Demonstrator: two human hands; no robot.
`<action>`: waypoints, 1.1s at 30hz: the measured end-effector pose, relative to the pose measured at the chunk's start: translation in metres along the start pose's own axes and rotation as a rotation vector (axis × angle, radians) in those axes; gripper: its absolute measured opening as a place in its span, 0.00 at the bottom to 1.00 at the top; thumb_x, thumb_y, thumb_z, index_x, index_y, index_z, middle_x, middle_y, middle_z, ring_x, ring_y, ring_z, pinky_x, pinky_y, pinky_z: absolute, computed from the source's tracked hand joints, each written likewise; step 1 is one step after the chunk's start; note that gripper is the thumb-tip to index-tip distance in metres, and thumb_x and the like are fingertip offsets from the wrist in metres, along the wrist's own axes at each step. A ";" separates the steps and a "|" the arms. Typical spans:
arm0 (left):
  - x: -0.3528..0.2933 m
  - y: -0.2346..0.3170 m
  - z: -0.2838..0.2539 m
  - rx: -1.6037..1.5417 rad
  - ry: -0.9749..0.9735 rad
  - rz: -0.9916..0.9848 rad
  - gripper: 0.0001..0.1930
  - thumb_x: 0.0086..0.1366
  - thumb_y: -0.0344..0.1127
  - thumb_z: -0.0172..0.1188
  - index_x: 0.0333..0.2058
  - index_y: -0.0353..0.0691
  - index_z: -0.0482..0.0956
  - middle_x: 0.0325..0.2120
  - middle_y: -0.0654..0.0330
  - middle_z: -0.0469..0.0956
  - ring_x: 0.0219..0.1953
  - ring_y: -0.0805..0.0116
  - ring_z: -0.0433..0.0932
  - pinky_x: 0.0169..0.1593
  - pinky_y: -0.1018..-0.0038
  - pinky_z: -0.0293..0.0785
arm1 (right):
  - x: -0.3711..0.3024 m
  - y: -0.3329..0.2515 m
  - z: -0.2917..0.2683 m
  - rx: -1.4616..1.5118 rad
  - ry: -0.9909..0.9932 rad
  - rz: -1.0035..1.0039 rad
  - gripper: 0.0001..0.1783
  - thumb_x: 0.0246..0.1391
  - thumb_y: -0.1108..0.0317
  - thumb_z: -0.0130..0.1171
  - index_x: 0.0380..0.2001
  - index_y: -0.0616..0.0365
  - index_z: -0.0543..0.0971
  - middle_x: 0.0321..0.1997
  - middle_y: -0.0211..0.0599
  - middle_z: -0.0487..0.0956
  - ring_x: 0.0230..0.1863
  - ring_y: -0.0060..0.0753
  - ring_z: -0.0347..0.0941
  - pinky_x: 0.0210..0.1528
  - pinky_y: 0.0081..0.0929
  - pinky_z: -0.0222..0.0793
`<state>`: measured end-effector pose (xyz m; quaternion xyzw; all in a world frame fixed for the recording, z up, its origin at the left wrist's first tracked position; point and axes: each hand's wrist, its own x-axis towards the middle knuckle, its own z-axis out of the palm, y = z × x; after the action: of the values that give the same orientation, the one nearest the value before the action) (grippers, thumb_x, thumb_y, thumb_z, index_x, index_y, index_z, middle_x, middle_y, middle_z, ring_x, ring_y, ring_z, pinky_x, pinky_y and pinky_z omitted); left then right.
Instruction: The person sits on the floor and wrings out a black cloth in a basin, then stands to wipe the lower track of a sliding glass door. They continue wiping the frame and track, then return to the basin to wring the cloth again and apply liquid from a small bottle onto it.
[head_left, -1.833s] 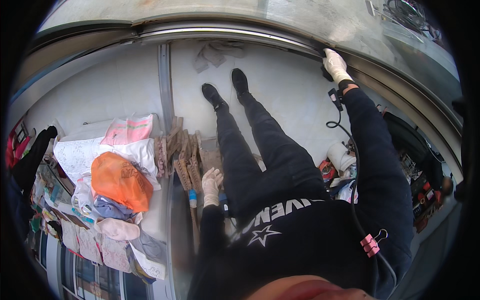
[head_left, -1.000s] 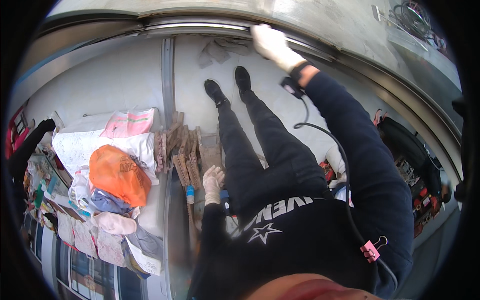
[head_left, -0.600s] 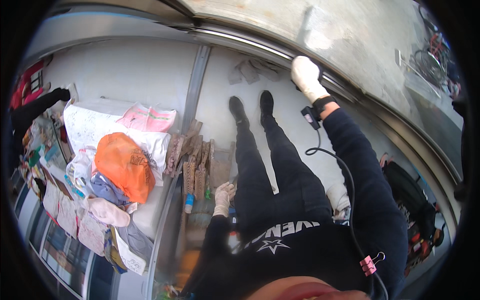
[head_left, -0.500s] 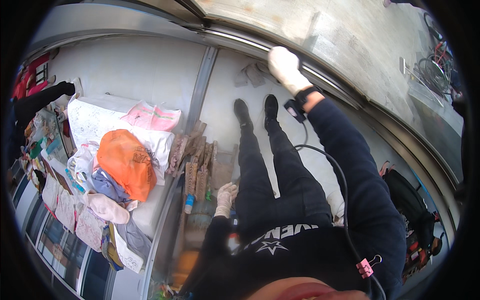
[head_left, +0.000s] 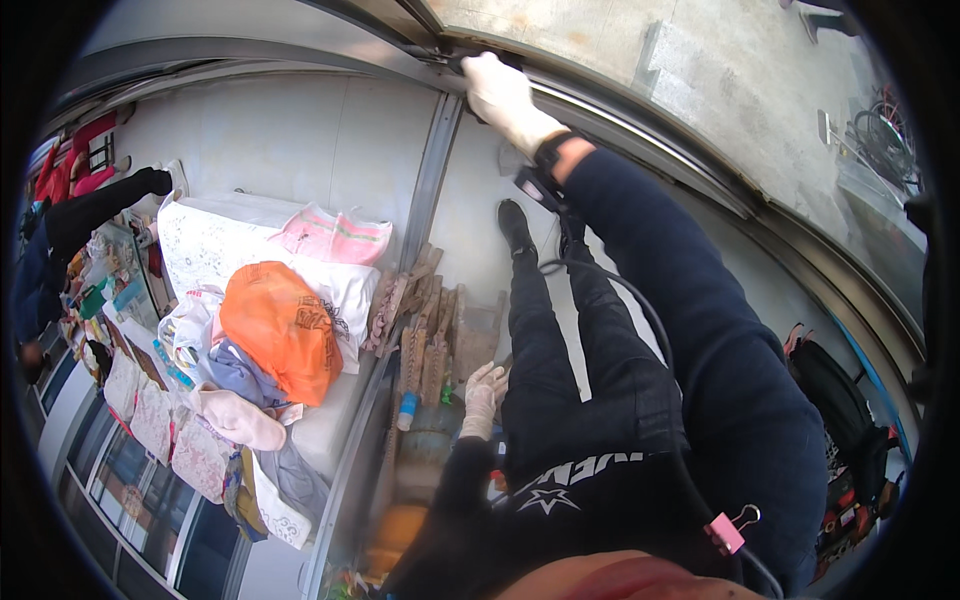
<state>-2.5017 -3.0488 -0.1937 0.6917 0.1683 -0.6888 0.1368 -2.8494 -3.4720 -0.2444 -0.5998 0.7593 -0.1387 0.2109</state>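
Observation:
My right hand [head_left: 505, 98], in a white glove, reaches up to the metal frame [head_left: 590, 112] at the corner where an upright bar [head_left: 432, 165] meets it. Its fingers are closed against the frame, and what they may hold is hidden. A greyish cloth-like shape [head_left: 514, 160] shows partly beneath that wrist. My left hand [head_left: 484, 396], in a pale glove, hangs low beside my thigh. Its fingers are apart and it holds nothing. Carved wooden pieces [head_left: 425, 345] stand near it, with a blue-capped item [head_left: 407, 410] among them.
On the left a white-covered surface [head_left: 210, 230] carries an orange bag [head_left: 280, 330], a pink-striped cloth [head_left: 335, 238] and other fabrics. A dark-clothed person [head_left: 90, 215] is beyond it. Past the frame lies concrete ground [head_left: 580, 35] with bicycles [head_left: 885, 140] at far right.
My right hand has slid left along the frame to the corner by the upright bar. The fingers of my left hand have loosened and spread. The whole view has shifted slightly.

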 end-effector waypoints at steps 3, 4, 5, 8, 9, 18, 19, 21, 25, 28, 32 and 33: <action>0.002 0.003 -0.007 0.046 0.042 0.076 0.22 0.65 0.29 0.54 0.57 0.30 0.64 0.53 0.37 0.69 0.49 0.42 0.75 0.51 0.54 0.76 | -0.051 0.027 -0.007 0.475 0.353 -0.105 0.11 0.50 0.70 0.58 0.40 0.52 0.79 0.45 0.39 0.78 0.49 0.47 0.74 0.49 0.39 0.72; 0.003 0.005 -0.008 0.115 -0.011 0.128 0.22 0.65 0.29 0.54 0.57 0.30 0.64 0.52 0.38 0.70 0.48 0.43 0.75 0.51 0.54 0.76 | -0.067 0.039 -0.012 0.561 0.279 -0.149 0.14 0.50 0.72 0.58 0.42 0.53 0.79 0.49 0.43 0.77 0.53 0.48 0.73 0.54 0.36 0.70; 0.004 0.008 -0.008 0.161 0.009 0.140 0.22 0.65 0.28 0.54 0.56 0.30 0.65 0.51 0.38 0.71 0.48 0.43 0.76 0.50 0.54 0.76 | -0.089 0.046 -0.012 0.643 0.313 -0.179 0.15 0.50 0.74 0.57 0.42 0.54 0.79 0.51 0.47 0.77 0.56 0.47 0.71 0.59 0.33 0.66; 0.006 0.024 0.003 0.236 0.024 0.205 0.21 0.65 0.30 0.55 0.55 0.30 0.66 0.48 0.42 0.74 0.46 0.44 0.77 0.49 0.56 0.78 | -0.156 0.063 -0.016 0.807 0.049 0.045 0.17 0.47 0.76 0.57 0.43 0.53 0.80 0.60 0.50 0.71 0.65 0.44 0.64 0.66 0.30 0.56; 0.005 0.033 0.009 0.176 -0.053 0.236 0.21 0.65 0.31 0.57 0.55 0.31 0.67 0.46 0.42 0.75 0.45 0.46 0.78 0.48 0.58 0.79 | -0.175 0.064 -0.017 0.839 -0.083 0.169 0.18 0.47 0.78 0.56 0.43 0.54 0.80 0.62 0.48 0.69 0.67 0.42 0.60 0.68 0.29 0.53; -0.006 0.118 0.165 0.319 -0.398 0.690 0.26 0.69 0.44 0.49 0.60 0.33 0.63 0.52 0.47 0.72 0.49 0.57 0.77 0.51 0.66 0.77 | -0.192 0.031 -0.066 1.492 -0.272 0.506 0.23 0.52 0.77 0.54 0.53 0.66 0.73 0.49 0.35 0.78 0.49 0.26 0.73 0.56 0.22 0.66; -0.008 0.125 0.187 0.320 -0.393 0.727 0.28 0.71 0.47 0.46 0.60 0.32 0.61 0.55 0.44 0.70 0.53 0.53 0.75 0.54 0.62 0.75 | -0.184 0.028 -0.068 1.607 -0.361 0.567 0.23 0.51 0.77 0.54 0.53 0.66 0.73 0.49 0.35 0.78 0.48 0.26 0.73 0.55 0.21 0.66; -0.017 0.147 0.223 0.262 -0.565 0.702 0.38 0.70 0.59 0.41 0.64 0.32 0.54 0.61 0.41 0.61 0.63 0.48 0.63 0.62 0.55 0.64 | -0.170 0.027 -0.071 1.807 -0.450 0.580 0.24 0.48 0.78 0.54 0.52 0.66 0.74 0.47 0.35 0.79 0.46 0.27 0.74 0.54 0.21 0.67; -0.033 0.166 0.280 0.208 -0.541 0.551 0.44 0.65 0.68 0.41 0.65 0.34 0.53 0.65 0.46 0.56 0.67 0.52 0.55 0.63 0.51 0.58 | -0.166 0.028 -0.068 1.717 -0.423 0.570 0.24 0.45 0.80 0.54 0.50 0.65 0.75 0.43 0.32 0.79 0.43 0.26 0.73 0.52 0.21 0.66; -0.039 0.163 0.300 0.102 -0.659 0.454 0.39 0.65 0.67 0.43 0.62 0.39 0.60 0.59 0.54 0.65 0.62 0.59 0.63 0.61 0.51 0.60 | -0.175 0.027 -0.067 1.545 -0.427 0.471 0.23 0.43 0.80 0.55 0.48 0.64 0.76 0.41 0.31 0.79 0.44 0.25 0.71 0.52 0.21 0.63; -0.036 0.151 0.304 0.059 -0.637 0.470 0.24 0.67 0.46 0.54 0.57 0.42 0.66 0.50 0.59 0.72 0.54 0.62 0.71 0.53 0.56 0.71 | -0.189 0.029 -0.074 1.527 -0.464 0.478 0.15 0.49 0.71 0.61 0.43 0.62 0.78 0.39 0.30 0.78 0.44 0.24 0.71 0.52 0.21 0.63; -0.034 0.149 0.304 0.062 -0.624 0.469 0.23 0.66 0.41 0.56 0.58 0.42 0.66 0.50 0.59 0.72 0.53 0.63 0.72 0.52 0.57 0.72 | -0.188 0.031 -0.076 1.534 -0.437 0.558 0.13 0.51 0.68 0.61 0.40 0.61 0.79 0.37 0.29 0.78 0.42 0.22 0.71 0.50 0.21 0.63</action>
<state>-2.7142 -3.3129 -0.1699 0.4725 -0.0651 -0.8208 0.3142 -2.8765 -3.2852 -0.1635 -0.0942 0.5173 -0.4394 0.7283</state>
